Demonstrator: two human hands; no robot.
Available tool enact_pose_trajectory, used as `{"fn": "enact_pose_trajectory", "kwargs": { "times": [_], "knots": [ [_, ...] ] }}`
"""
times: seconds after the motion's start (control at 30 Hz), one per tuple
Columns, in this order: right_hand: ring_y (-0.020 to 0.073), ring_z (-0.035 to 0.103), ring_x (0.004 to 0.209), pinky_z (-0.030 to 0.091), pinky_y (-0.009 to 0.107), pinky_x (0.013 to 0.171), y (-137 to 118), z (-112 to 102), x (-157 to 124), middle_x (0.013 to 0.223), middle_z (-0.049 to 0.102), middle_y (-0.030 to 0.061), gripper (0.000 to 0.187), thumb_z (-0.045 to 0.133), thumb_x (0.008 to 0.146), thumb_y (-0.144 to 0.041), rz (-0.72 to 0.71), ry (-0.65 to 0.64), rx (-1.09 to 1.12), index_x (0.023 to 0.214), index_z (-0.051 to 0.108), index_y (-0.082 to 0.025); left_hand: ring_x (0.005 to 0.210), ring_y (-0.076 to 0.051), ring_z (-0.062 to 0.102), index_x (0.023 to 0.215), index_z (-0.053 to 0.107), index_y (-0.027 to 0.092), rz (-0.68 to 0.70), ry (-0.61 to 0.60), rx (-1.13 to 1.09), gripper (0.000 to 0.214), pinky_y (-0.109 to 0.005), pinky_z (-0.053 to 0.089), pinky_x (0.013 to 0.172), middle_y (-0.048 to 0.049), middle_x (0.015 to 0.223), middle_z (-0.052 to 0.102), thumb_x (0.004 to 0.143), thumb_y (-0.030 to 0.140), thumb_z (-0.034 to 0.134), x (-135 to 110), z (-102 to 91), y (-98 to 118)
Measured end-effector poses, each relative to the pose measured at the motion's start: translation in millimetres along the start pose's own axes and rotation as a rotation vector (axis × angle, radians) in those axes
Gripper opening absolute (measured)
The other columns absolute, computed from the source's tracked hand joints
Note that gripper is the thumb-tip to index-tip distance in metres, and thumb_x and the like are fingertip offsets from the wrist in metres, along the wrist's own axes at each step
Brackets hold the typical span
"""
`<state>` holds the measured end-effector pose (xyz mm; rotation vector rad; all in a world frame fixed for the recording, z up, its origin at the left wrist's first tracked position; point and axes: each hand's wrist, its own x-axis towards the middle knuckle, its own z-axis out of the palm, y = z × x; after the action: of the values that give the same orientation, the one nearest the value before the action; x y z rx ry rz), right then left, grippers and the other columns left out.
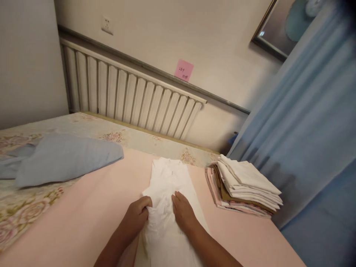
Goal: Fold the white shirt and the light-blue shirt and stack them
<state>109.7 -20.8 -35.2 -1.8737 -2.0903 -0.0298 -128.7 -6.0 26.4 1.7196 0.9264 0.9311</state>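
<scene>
A white garment (169, 178) lies lengthwise on the pink sheet (91, 211) of a bed, folded into a narrow strip. My left hand (137, 215) is closed, its fingers pinching a fold of the white cloth at the strip's left edge. My right hand (183, 211) lies flat on the cloth just to the right, fingers stretched out and pressing it down. Both hands sit near the garment's middle, a short gap apart.
A stack of folded white, tan and pink cloths (244, 185) sits at the bed's right edge. A blue cloth (63, 157) lies on the floral bedspread (25, 211) at the left. Behind are a white radiator (130, 92), a pink note (183, 70) and blue curtain (306, 122).
</scene>
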Motion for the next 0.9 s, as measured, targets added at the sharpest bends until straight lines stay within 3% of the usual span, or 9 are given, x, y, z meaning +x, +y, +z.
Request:
{"fn": "enact_pose_trajectory", "kwargs": {
  "times": [0.1, 0.2, 0.27, 0.4, 0.5, 0.6, 0.7, 0.9],
  "knots": [
    [0.0206, 0.060, 0.105, 0.043, 0.032, 0.094, 3.5, -14.5, 15.4, 0.110, 0.068, 0.0081, 0.029, 0.046, 0.085, -0.016, 0.068, 0.012, 0.066, 0.103, 0.068, -0.019, 0.061, -0.012, 0.039, 0.059, 0.035, 0.022, -0.003, 0.010, -0.018, 0.009, -0.024, 0.030, 0.058, 0.0050, 0.061, 0.040, 0.065, 0.015, 0.035, 0.2, -1.0, -3.9],
    [0.0168, 0.064, 0.079, 0.045, 0.025, 0.075, 14.3, -33.6, 48.6, 0.084, 0.071, 0.0034, 0.027, 0.043, 0.085, -0.017, 0.194, 0.023, 0.113, 0.092, 0.069, -0.021, 0.060, -0.012, 0.037, 0.058, 0.033, 0.022, -0.004, 0.011, 0.001, 0.009, -0.024, 0.028, 0.058, 0.0050, 0.060, 0.038, 0.063, 0.015, 0.034, 0.7, -1.3, -3.7],
    [0.0170, 0.063, 0.077, 0.044, 0.025, 0.071, 23.4, -40.7, 74.8, 0.082, 0.071, 0.0036, 0.028, 0.043, 0.085, -0.018, 0.213, 0.032, 0.117, 0.097, 0.068, -0.021, 0.060, -0.012, 0.037, 0.058, 0.032, 0.022, -0.010, 0.010, 0.015, 0.009, -0.025, 0.028, 0.058, 0.0049, 0.060, 0.038, 0.062, 0.014, 0.033, 1.0, -1.8, -1.7],
    [0.0174, 0.062, 0.087, 0.041, 0.025, 0.079, 37.0, -38.5, 119.2, 0.093, 0.071, 0.0030, 0.034, 0.048, 0.081, -0.014, 0.187, 0.004, 0.156, 0.106, 0.067, -0.024, 0.061, -0.012, 0.038, 0.058, 0.033, 0.022, -0.021, -0.008, 0.005, 0.009, -0.025, 0.029, 0.059, 0.0046, 0.060, 0.039, 0.062, 0.014, 0.033, 1.2, -3.4, -0.1],
    [0.0166, 0.062, 0.086, 0.041, 0.024, 0.079, 39.8, -29.5, 140.6, 0.091, 0.071, 0.0015, 0.033, 0.050, 0.072, -0.007, 0.167, -0.052, 0.219, 0.092, 0.071, -0.024, 0.061, -0.012, 0.038, 0.059, 0.035, 0.022, -0.017, -0.024, -0.015, 0.009, -0.025, 0.028, 0.059, 0.0046, 0.061, 0.039, 0.063, 0.014, 0.034, 0.9, -4.4, -2.6],
    [0.0143, 0.060, 0.068, 0.041, 0.022, 0.066, 37.8, -19.8, 152.2, 0.073, 0.069, 0.0007, 0.025, 0.048, 0.068, -0.007, 0.195, -0.089, 0.305, 0.073, 0.069, -0.020, 0.061, -0.012, 0.038, 0.059, 0.036, 0.022, -0.013, -0.031, -0.026, 0.009, -0.025, 0.028, 0.058, 0.0048, 0.060, 0.039, 0.063, 0.013, 0.035, 0.2, -4.9, -4.2],
    [0.0116, 0.052, 0.051, 0.038, 0.021, 0.053, 33.3, -10.7, 155.0, 0.059, 0.062, -0.0007, 0.023, 0.044, 0.068, -0.009, 0.253, -0.095, 0.402, 0.072, 0.065, -0.019, 0.061, -0.012, 0.036, 0.058, 0.034, 0.022, -0.036, -0.037, -0.025, 0.009, -0.025, 0.027, 0.057, 0.0050, 0.060, 0.038, 0.062, 0.013, 0.035, -0.6, -5.3, -2.7],
    [0.0111, 0.053, 0.048, 0.042, 0.022, 0.051, 29.1, 2.7, 147.6, 0.059, 0.062, 0.0004, 0.021, 0.041, 0.071, -0.015, 0.309, -0.076, 0.580, 0.074, 0.061, -0.018, 0.060, -0.011, 0.037, 0.058, 0.035, 0.021, -0.052, -0.043, -0.018, 0.009, -0.024, 0.027, 0.057, 0.0052, 0.059, 0.038, 0.062, 0.013, 0.035, -0.7, -5.7, -1.3]
  ]
}}
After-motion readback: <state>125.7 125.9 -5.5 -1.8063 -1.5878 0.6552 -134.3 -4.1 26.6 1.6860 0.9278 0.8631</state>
